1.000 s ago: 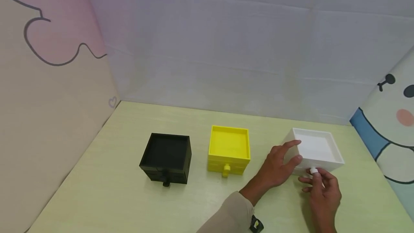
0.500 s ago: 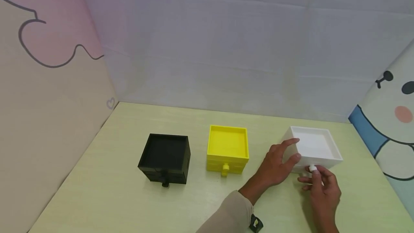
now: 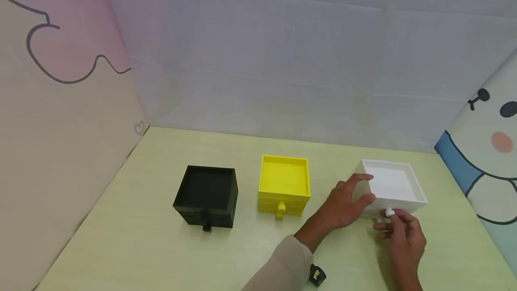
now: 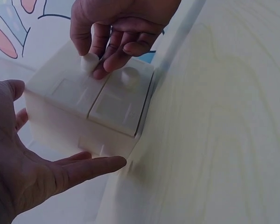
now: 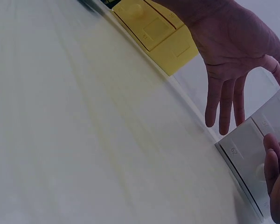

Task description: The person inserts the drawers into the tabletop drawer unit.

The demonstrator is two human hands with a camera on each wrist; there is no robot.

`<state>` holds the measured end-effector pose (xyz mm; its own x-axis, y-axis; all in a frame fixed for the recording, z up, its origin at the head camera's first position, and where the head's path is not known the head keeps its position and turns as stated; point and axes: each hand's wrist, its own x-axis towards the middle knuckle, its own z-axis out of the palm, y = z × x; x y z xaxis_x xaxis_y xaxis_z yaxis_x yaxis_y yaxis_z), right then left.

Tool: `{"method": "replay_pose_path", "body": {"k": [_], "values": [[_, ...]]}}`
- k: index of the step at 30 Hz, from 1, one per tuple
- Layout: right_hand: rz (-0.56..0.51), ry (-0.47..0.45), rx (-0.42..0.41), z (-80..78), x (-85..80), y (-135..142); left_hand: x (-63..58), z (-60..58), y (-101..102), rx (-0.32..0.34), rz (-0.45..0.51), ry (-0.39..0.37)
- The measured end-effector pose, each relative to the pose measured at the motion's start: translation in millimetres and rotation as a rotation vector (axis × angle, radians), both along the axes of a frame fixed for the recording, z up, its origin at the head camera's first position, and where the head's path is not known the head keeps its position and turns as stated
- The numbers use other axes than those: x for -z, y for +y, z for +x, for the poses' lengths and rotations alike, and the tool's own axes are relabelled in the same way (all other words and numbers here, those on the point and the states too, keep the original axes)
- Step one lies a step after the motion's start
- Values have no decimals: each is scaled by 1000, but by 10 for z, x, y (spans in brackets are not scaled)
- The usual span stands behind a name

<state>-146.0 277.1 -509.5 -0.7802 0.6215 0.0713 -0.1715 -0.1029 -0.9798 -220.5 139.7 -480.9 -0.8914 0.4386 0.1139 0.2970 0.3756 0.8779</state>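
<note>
A small white box with two drawers (image 3: pixel 393 182) stands at the right of the table, its shallow top tray facing up. My right hand (image 3: pixel 407 242) pinches its upper round knob (image 4: pixel 89 62) between thumb and index finger. Below that, the lower knob (image 4: pixel 129 76) is free, and both drawers appear closed in the left wrist view. My left hand (image 3: pixel 342 205) is spread at the box's left side, thumb and index finger near the top edge. The right wrist view shows the left hand's other fingers (image 5: pixel 226 105) pointing straight down beside the box.
A yellow drawer box (image 3: pixel 284 176) stands in the middle of the table (image 3: pixel 133 246), and a black drawer box (image 3: pixel 207 188) is further left. Both have knobs facing the front. A pale cloth wall (image 3: pixel 258 58) rises behind, with printed panels at both sides.
Both hands keep their places at the white box. Only a slight shift of the head view shows, and the left forearm has moved very slightly left.
</note>
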Motion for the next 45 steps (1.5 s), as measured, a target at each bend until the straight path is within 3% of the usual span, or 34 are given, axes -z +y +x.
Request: {"method": "replay_pose_path", "body": {"k": [8,17,25,31,35,39,45], "values": [[42,-15,16,-2,-27,17,-60,-19,-36,24,4,-26],[76,-76,38,29,7,53,-35,11,-59,39,-20,-38],[106,-33,96,24,2,50,-80,65,-84,60,-122,26],[237,-43,197,39,12,47,-139,212,-133,14,-256,120],[213,-17,182,57,14,38,-212,350,-189,-18,-335,214],[168,17,148,66,30,34,-294,438,-300,-50,-393,369],[182,11,112,49,35,37,-348,536,-544,-98,-341,661]]}}
